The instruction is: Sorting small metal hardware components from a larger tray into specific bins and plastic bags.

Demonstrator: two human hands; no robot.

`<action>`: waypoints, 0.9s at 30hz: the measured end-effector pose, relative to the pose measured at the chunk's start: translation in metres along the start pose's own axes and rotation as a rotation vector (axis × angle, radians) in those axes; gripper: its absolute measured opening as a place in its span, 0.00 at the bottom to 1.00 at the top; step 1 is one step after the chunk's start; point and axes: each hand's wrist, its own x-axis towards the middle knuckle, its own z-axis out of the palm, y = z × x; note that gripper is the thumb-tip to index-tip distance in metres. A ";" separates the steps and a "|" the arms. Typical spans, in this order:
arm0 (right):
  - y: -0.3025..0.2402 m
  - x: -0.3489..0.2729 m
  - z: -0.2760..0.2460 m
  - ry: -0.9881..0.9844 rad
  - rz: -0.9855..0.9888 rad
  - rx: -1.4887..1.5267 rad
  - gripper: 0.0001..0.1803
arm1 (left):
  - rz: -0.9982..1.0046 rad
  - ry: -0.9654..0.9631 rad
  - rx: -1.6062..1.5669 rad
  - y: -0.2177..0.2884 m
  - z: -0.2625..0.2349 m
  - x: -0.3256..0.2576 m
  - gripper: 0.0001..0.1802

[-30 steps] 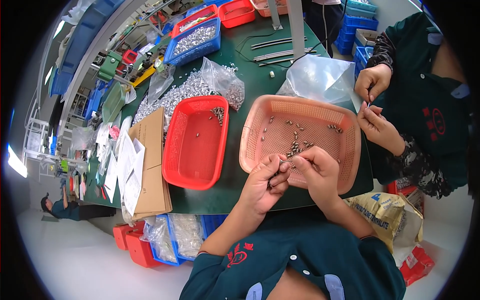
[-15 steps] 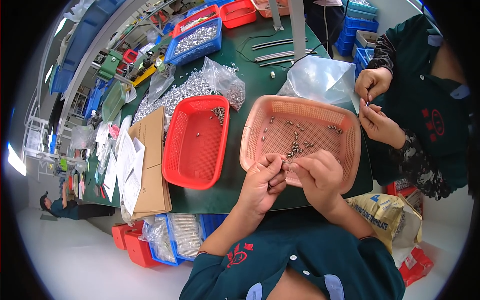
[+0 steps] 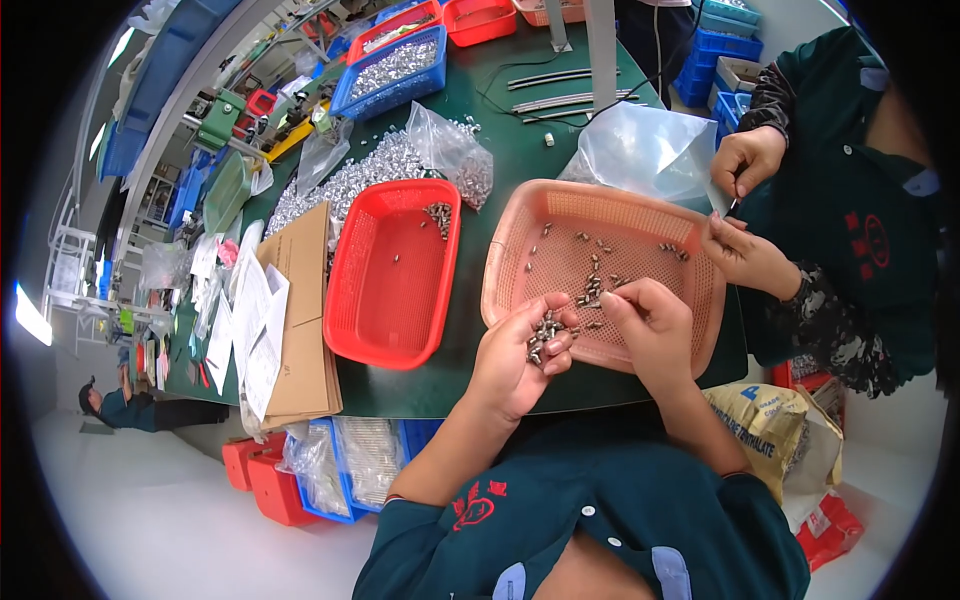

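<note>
Cupping small silvery metal parts (image 3: 543,335), the left hand (image 3: 520,360) curls; the right hand (image 3: 648,325), at three o'clock, pinches one over the pink basket (image 3: 510,250).

On the tabletop (image 3: 520,160) I count two plastic baskets near me: one red basket (image 3: 390,275) on the left and one salmon-pink basket (image 3: 640,225) on the right. Farther off stand one blue basket (image 3: 395,65) of metal parts and two more red baskets (image 3: 480,18). There is one open clear bag of silvery parts (image 3: 400,165) and one empty-looking clear bag (image 3: 645,145). Four hands show: my two, left hand (image 3: 515,360) and right hand (image 3: 650,325), plus a co-worker's two (image 3: 745,160). Loose small screws in the pink basket are too many to count.
</note>
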 end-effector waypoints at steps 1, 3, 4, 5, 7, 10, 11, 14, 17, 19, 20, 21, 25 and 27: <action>-0.003 0.002 -0.003 0.009 -0.337 -0.425 0.05 | 0.000 0.002 -0.001 0.000 -0.002 0.000 0.13; -0.012 0.002 -0.001 0.056 -0.705 -0.887 0.05 | -0.014 -0.089 0.013 0.000 -0.009 0.001 0.12; -0.011 0.002 0.000 0.055 -0.704 -0.885 0.05 | -0.013 -0.087 0.013 0.000 -0.012 0.002 0.12; -0.011 0.001 0.000 0.044 -0.624 -0.773 0.05 | -0.029 -0.148 -0.008 0.000 -0.014 0.002 0.12; -0.009 0.000 0.001 0.032 -0.546 -0.660 0.05 | -0.044 -0.209 -0.029 -0.001 -0.015 0.002 0.12; -0.004 -0.002 0.002 -0.025 -0.257 -0.266 0.05 | -0.044 -0.254 -0.114 -0.005 -0.014 0.001 0.08; -0.002 -0.003 0.004 -0.059 -0.144 -0.110 0.05 | -0.060 -0.270 -0.130 -0.006 -0.015 0.001 0.07; 0.000 -0.005 0.008 -0.097 -0.017 0.053 0.05 | -0.082 -0.295 -0.150 -0.006 -0.014 0.000 0.05; 0.002 -0.006 0.011 -0.091 -0.038 0.025 0.05 | -0.083 -0.307 -0.159 -0.006 -0.013 0.000 0.04; 0.001 -0.006 0.011 -0.079 -0.074 -0.011 0.05 | -0.078 -0.312 -0.163 -0.006 -0.012 0.000 0.04; -0.001 -0.005 0.009 -0.081 -0.362 -0.249 0.05 | -0.061 -0.305 -0.153 -0.006 -0.012 0.000 0.04; -0.004 -0.005 0.008 -0.080 -0.651 -0.487 0.05 | -0.045 -0.298 -0.142 -0.007 -0.011 0.000 0.04; -0.011 -0.012 0.013 -0.166 -0.341 -0.165 0.04 | -0.024 -0.323 -0.068 -0.010 -0.009 0.000 0.05; -0.004 -0.011 0.014 -0.203 -0.074 0.174 0.04 | -0.011 -0.359 -0.034 -0.011 -0.007 0.002 0.05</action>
